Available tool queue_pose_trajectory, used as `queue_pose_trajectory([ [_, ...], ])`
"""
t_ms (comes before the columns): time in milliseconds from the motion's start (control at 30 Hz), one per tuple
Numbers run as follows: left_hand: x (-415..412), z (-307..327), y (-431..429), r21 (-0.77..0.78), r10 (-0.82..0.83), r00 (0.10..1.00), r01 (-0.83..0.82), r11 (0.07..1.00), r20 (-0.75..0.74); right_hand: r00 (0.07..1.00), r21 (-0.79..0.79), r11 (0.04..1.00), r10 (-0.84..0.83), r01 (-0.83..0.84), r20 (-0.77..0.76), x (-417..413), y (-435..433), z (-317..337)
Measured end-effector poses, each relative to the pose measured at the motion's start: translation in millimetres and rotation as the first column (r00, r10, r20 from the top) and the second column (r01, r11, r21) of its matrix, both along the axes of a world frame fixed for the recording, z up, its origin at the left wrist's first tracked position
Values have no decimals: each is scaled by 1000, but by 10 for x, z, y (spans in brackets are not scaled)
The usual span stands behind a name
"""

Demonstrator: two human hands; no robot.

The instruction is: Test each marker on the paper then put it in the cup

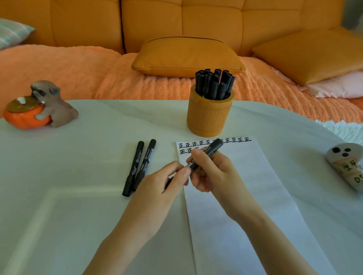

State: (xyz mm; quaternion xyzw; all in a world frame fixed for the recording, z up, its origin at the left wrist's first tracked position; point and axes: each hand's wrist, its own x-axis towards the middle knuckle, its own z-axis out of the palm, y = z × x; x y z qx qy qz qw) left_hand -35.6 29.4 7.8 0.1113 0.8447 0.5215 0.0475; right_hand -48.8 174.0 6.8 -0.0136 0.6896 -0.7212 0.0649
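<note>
Fingers (175,168) of the left hand (155,185) pinch the lower end of the black marker (210,149), while the right hand (217,173) curls around its barrel. Beneath them on the white worktop (75,182) lies the paper (260,186). Beyond the fingers stands the orange cup (209,117) of markers, and two loose markers (144,163) lie just left of them.

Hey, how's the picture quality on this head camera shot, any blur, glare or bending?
Head view: wide-angle bending curves the far edge of the white table and splays the long white paper strip; a pale glare band crosses the table's left half; the top right corner is blurred; the black marker held by the left hand and right hand looks fairly sharp.
</note>
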Motion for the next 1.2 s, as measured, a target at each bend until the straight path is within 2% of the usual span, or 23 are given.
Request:
queue_pose_trajectory([
  [100, -8, 19, -9, 60, -10, 1000, 8, 998, 29, 1000, -7, 1000, -5, 4, -21, -7, 10, 4],
  [367, -8, 2, 9, 48, 40, 996, -44, 998, 83, 996, -54, 995, -83, 81, -37, -63, 41, 33],
  [500, -10, -82, 4, 21, 57, 990, -60, 998, 130, 972, -98, 968, -233, 229, -30, -215, 211, -5],
  [600, -38, -206, 6, -56, 41, 989, -33, 998, 144, 931, -138, 924, -364, 358, -22, -335, 361, -36],
  [733, -65, -288, 38, -113, -8, 996, 17, 993, 84, 894, -26, 895, -446, 446, -24, -467, 453, -154],
  [967, -95, -360, 47, -105, 53, 995, -45, 993, 81, 865, 218, 837, -494, 502, -92, -591, 484, -358],
  [1200, -112, -373, 51, -101, 44, 992, -32, 994, 119, 856, 304, 801, -492, 516, -156, -645, 438, -471],
])
